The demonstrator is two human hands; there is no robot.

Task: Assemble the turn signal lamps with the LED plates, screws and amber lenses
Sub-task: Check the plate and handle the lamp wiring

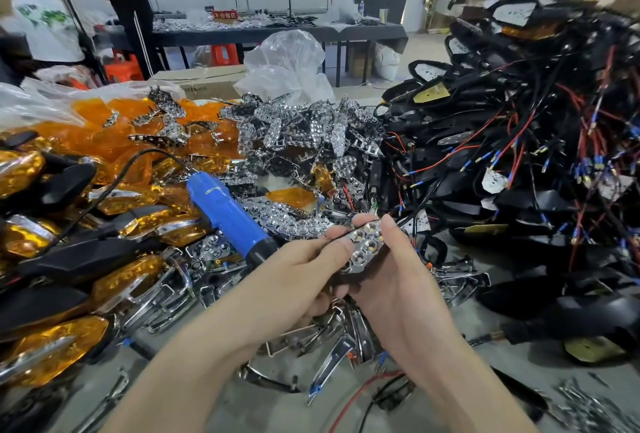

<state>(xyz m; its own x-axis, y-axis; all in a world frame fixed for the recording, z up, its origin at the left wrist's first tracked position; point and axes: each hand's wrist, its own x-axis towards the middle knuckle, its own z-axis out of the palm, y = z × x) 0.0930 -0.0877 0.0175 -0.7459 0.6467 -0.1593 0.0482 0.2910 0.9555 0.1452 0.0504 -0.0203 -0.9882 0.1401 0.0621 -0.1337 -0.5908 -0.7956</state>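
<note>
Lamp (365, 246) between left hand (304, 271), right hand (398, 282)

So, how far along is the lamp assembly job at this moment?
Done: many lamps with amber lenses fitted lie at the left. In hand: the left hand and right hand grip one LED plate, which has no lens on it; the blue electric screwdriver lies on the pile. Left: a big heap of wired black housings, loose LED plates and loose amber lenses.
</note>
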